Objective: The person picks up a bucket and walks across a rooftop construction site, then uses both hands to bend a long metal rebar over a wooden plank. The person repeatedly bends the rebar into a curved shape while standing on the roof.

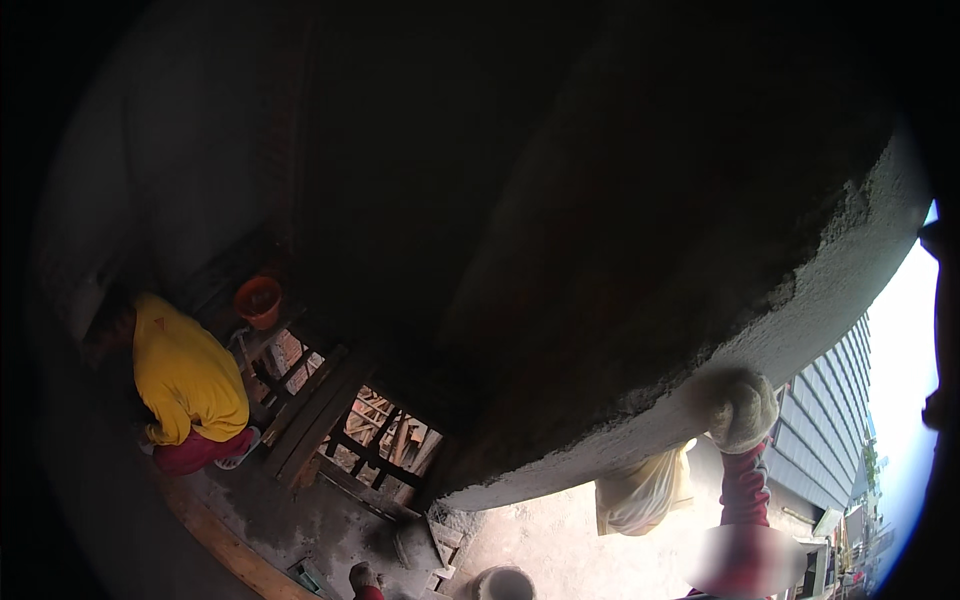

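Concrete edge (790, 325) runs by the blurred right hand (743, 410), the left hand (364, 577) dim, neither grip discernible.

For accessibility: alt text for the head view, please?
A gloved right hand is at the rough pale edge of a dark surface; the left hand shows low down. At left, a person in yellow crouches near an orange bucket.

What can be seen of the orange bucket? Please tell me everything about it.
The orange bucket is round and open-topped, with a visible rim, and looks like plastic. Its mouth faces roughly toward the camera; the inside is shadowed, so I cannot tell whether it holds anything. It is in the dim area just right of the person in the yellow shirt in the picture. Nobody visibly touches it; what supports it is too dark to tell.
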`<state>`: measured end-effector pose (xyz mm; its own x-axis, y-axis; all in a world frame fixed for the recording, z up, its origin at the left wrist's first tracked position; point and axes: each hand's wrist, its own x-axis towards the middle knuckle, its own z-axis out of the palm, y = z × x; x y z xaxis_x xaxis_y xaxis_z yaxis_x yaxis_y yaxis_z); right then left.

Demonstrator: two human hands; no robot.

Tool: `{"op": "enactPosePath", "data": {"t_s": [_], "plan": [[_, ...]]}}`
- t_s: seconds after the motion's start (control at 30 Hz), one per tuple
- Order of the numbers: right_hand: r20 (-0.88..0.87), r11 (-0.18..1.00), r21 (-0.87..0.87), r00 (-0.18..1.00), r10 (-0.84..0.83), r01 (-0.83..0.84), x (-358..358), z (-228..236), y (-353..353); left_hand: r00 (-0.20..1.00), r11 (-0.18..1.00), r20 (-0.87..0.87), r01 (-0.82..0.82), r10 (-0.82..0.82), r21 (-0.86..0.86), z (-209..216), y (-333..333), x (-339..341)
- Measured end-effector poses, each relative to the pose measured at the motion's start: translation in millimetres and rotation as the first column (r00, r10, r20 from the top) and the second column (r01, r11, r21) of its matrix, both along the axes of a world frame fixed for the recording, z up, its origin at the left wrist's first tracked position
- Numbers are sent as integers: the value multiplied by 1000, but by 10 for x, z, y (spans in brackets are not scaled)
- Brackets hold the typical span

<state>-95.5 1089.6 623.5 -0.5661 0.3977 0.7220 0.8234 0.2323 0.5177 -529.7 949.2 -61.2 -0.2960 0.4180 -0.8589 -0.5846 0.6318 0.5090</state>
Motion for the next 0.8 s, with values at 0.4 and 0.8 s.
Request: {"op": "enactPosePath", "data": {"t_s": [0.4,0.8], "plan": [[-54,994,-88,997,55,-60,-58,119,-2,965,965,31,260,-261,39,499,1345,-138],[-57,995,-91,998,28,-33,-15,156,-47,926,919,1,376,-378,119,1013,1651,-352]]}}
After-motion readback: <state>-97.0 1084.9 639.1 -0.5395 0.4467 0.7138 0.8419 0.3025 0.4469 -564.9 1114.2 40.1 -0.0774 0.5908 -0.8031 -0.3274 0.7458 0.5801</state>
